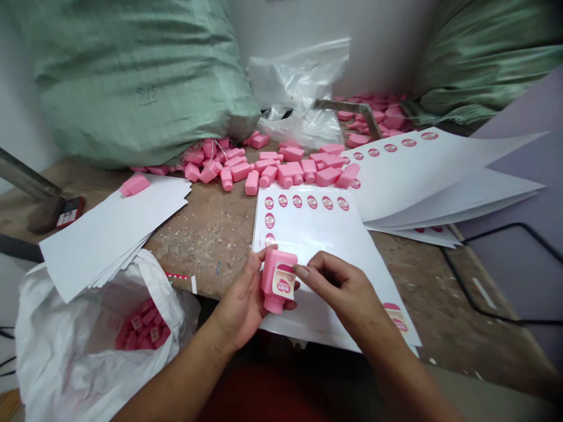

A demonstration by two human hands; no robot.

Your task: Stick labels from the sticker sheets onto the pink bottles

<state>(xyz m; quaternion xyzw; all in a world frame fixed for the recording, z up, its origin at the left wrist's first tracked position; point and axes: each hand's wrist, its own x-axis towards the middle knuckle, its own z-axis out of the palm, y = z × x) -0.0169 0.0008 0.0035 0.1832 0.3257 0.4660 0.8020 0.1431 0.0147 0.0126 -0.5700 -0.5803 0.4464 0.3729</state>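
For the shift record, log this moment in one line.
left hand: holding pink bottle | right hand: fingers at "BABY" label | sticker sheet: beneath

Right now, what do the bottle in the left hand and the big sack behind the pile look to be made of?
Bottle: likely smooth plastic, satin, with crisp moulded edges. Sack: probably woven plastic, dull green, creased, fraying at its lower edge.
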